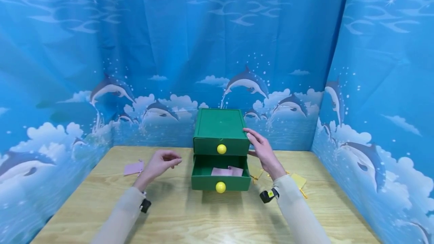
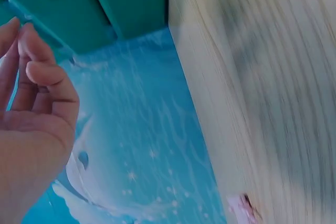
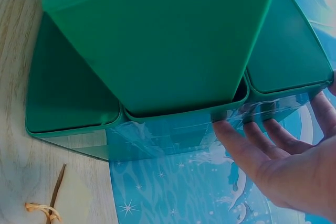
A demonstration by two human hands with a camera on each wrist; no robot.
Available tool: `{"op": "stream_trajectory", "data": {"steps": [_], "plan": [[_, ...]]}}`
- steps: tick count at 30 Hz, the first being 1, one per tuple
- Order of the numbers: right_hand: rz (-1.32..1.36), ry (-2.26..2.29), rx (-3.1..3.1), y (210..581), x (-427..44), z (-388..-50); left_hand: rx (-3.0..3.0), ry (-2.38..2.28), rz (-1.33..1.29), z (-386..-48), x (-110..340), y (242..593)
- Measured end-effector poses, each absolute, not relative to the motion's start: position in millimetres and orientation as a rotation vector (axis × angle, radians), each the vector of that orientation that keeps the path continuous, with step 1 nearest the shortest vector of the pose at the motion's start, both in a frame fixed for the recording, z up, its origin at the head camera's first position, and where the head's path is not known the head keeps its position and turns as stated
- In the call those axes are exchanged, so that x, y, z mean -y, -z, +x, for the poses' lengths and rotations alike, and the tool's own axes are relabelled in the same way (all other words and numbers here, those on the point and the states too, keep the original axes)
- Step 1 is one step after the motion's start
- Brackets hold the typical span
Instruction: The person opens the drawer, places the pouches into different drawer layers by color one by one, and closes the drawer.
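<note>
The green drawer unit stands on the table, middle drawer pulled out, pink pieces inside. The right hand, fingers extended, touches the unit's side; the left hand, loosely curled, narrowly gapped, hovers beside it.

The head view faces forward-down from farther back, while close, sideways wrist views share its green drawer unit.
</note>
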State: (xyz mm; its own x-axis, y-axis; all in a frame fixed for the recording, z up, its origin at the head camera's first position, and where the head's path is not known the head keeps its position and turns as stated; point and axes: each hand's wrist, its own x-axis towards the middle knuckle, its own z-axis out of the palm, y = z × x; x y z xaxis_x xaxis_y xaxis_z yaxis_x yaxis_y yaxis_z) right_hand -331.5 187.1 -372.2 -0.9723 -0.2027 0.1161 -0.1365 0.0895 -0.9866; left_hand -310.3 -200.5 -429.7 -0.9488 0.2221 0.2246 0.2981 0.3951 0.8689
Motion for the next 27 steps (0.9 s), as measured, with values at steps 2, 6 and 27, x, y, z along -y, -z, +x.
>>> {"op": "stream_trajectory", "data": {"steps": [2,6,27], "plan": [[-0.358,2.052,-2.288,372,-187,-331,2.599,1.598,-0.466,-310,208,430],[-0.362,2.052,-2.291,371,-187,-331,2.663,1.553,-0.464,-311,225,431],[-0.354,2.055,-2.28,371,-186,-330,2.828,1.548,-0.341,-316,286,448]]}}
